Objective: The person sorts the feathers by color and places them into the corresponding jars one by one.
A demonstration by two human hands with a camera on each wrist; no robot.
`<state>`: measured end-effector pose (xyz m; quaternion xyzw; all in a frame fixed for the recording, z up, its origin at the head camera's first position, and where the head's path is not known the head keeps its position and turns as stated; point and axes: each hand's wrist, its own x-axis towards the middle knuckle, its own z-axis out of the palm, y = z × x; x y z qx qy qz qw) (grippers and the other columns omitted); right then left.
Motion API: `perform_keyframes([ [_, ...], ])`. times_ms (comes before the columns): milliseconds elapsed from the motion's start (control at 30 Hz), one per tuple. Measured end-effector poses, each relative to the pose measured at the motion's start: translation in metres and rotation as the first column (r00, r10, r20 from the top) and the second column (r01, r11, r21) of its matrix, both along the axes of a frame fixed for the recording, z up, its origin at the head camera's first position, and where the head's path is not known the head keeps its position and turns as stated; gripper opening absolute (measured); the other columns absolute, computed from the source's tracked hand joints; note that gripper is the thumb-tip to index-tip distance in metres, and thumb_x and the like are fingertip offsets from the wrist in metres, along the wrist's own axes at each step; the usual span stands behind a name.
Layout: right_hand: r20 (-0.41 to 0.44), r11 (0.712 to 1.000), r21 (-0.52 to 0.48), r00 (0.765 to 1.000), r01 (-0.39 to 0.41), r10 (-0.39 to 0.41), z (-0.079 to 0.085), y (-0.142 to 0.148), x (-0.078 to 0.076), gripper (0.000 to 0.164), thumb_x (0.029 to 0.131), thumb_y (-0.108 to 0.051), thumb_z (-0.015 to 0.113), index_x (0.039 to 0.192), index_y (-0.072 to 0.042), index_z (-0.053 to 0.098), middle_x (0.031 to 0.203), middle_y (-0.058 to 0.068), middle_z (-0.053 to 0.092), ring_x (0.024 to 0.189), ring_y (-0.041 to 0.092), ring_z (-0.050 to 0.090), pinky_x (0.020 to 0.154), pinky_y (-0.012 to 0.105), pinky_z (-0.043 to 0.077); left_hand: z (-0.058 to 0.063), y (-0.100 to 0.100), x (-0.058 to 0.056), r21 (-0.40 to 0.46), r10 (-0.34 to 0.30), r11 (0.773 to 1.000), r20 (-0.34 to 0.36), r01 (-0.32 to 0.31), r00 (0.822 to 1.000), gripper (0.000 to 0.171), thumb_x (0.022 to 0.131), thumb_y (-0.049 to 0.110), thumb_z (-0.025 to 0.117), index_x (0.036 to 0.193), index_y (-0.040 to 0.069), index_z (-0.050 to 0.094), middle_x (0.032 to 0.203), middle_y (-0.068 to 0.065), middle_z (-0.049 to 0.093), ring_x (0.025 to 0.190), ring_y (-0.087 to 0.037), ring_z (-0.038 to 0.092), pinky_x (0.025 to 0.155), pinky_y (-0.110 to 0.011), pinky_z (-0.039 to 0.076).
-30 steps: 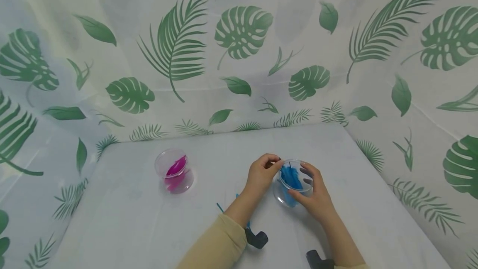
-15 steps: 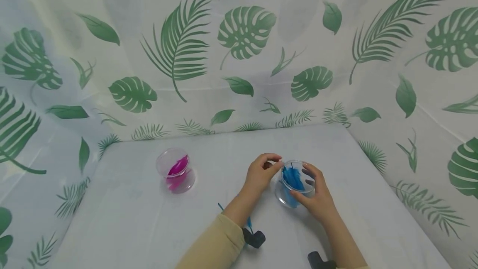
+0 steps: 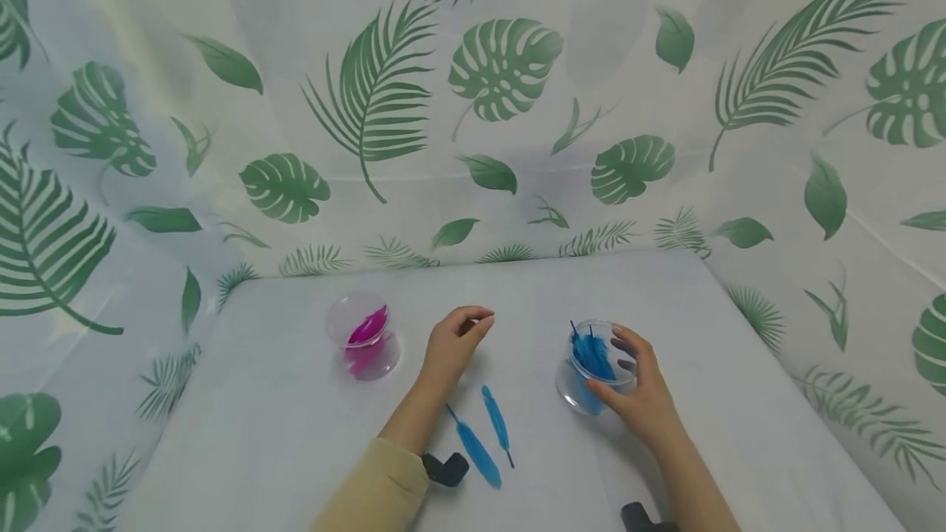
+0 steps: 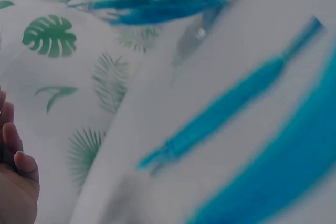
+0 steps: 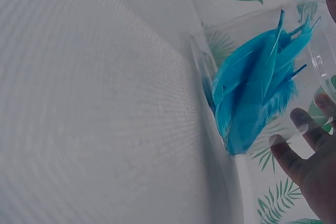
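Observation:
My right hand (image 3: 645,391) holds a clear plastic cup (image 3: 573,394) by its rim, thumb on the near side and fingers on the far side. Several blue feathers (image 5: 251,85) stand bunched inside it, quills poking up in the right wrist view. Left of the cup, my left hand (image 3: 448,351) hovers with loosely bent fingers and nothing in them. Two loose blue feathers lie on the table below that hand: a wider feather (image 3: 477,453) and a slimmer feather (image 3: 497,420). Both also cross the left wrist view, the wider one blurred.
A second clear cup (image 3: 337,320) with magenta feathers (image 3: 367,333) stands at the left of the white-covered table (image 3: 251,433). Behind and beside the table hangs a leaf-print cloth (image 3: 414,212). Dark wrist mounts (image 3: 447,470) sit on both forearms.
My left hand has drawn away leftward from the blue-feather cup, uncovering the two feathers on the table. The right hand stays on the cup. The head view has shifted slightly.

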<state>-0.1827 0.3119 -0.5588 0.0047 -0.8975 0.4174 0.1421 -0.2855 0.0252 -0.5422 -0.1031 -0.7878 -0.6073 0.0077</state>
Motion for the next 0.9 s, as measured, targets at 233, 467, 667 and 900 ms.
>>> perform_keyframes([
  [233, 0.041, 1.0, 0.01, 0.999, 0.009, -0.01, 0.001, 0.0, 0.003, 0.097, 0.081, -0.034, 0.082, 0.155, -0.036, 0.02, 0.154, 0.015, 0.037, 0.137, 0.044, 0.04, 0.1, 0.076, 0.034, -0.038, -0.029, 0.014, -0.283, -0.216, 0.938, -0.019, 0.202, 0.976, 0.024, 0.092, 0.044, 0.067, 0.113, 0.035, 0.071, 0.104, 0.014, 0.068, 0.089, -0.009, 0.058, 0.075, -0.025, 0.051],
  [467, 0.027, 1.0, -0.004, 1.0, 0.004, -0.004, 0.001, 0.0, 0.002, 0.097, 0.08, -0.031, 0.083, 0.154, -0.035, 0.021, 0.153, 0.016, 0.038, 0.136, 0.044, 0.041, 0.101, 0.076, 0.034, -0.063, -0.037, 0.016, -0.585, -0.516, 0.731, -0.138, 0.35, 0.846, 0.041, 0.09, 0.042, 0.07, 0.129, 0.031, 0.065, 0.125, 0.015, 0.066, 0.12, -0.01, 0.055, 0.106, -0.033, 0.043],
  [667, 0.037, 1.0, -0.005, 0.999, 0.004, -0.004, 0.001, 0.0, 0.002, 0.097, 0.08, -0.031, 0.083, 0.154, -0.035, 0.02, 0.154, 0.016, 0.037, 0.137, 0.044, 0.04, 0.101, 0.075, 0.034, -0.065, -0.037, 0.017, -0.666, -0.555, 0.671, -0.161, 0.325, 0.816, 0.038, 0.09, 0.043, 0.069, 0.127, 0.034, 0.066, 0.121, 0.017, 0.067, 0.114, -0.009, 0.055, 0.101, -0.03, 0.044],
  [900, 0.044, 1.0, 0.003, 0.999, 0.01, -0.01, 0.002, -0.002, 0.002, 0.097, 0.08, -0.033, 0.083, 0.154, -0.036, 0.021, 0.154, 0.016, 0.037, 0.137, 0.044, 0.04, 0.1, 0.076, 0.034, -0.063, -0.037, 0.018, -0.671, -0.575, 0.682, -0.246, 0.291, 0.78, 0.02, 0.091, 0.033, 0.07, 0.111, 0.03, 0.072, 0.106, 0.017, 0.069, 0.1, -0.005, 0.056, 0.09, -0.023, 0.044],
])
